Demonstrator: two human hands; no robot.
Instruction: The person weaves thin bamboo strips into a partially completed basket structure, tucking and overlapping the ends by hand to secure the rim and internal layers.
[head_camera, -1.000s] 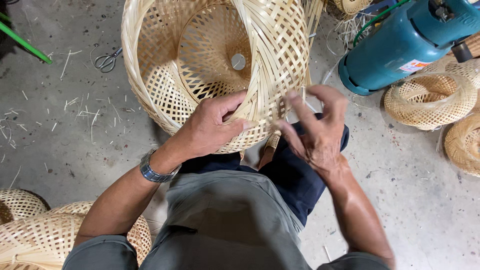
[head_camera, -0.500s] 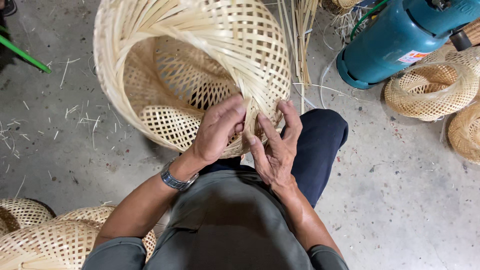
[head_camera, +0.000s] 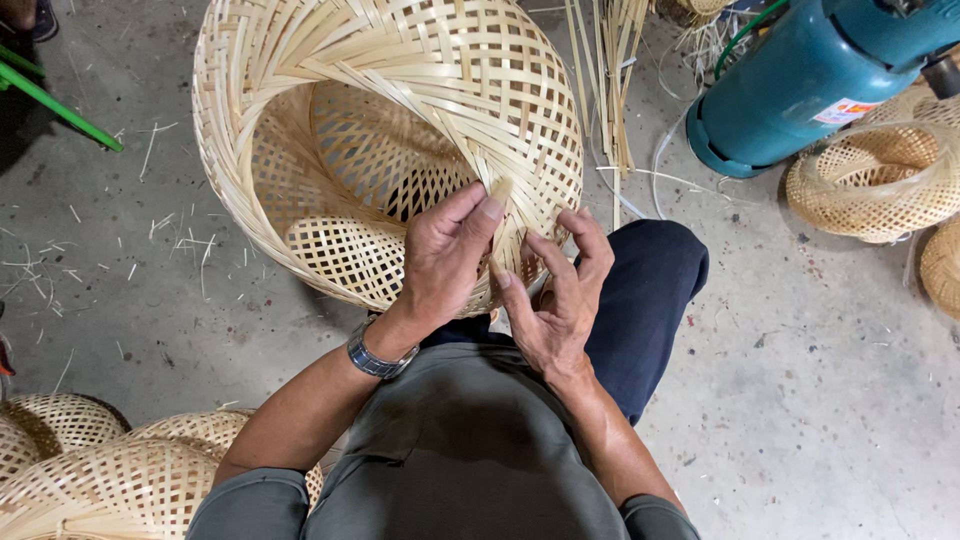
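A large pale woven bamboo basket (head_camera: 370, 130) lies tilted on my lap with its opening facing left and down. My left hand (head_camera: 440, 262), a metal watch on its wrist, grips the basket's near rim, thumb and fingers pinching a bamboo strip. Just to its right, my right hand (head_camera: 555, 300) has its fingers curled against the same stretch of rim, touching the loose strip ends. Both hands sit close together at the basket's lower right edge, above my dark trousers.
A teal gas cylinder (head_camera: 800, 80) lies at the top right. Smaller woven baskets (head_camera: 880, 180) sit on the right, more baskets (head_camera: 90, 470) at the bottom left. Loose bamboo strips (head_camera: 610, 70) lie at the top centre. Scraps litter the concrete floor, and a green rod (head_camera: 60, 105) lies top left.
The basket has turned and shifted left, its opening now facing left. Both hands have come closer together on the near rim, working a strip.
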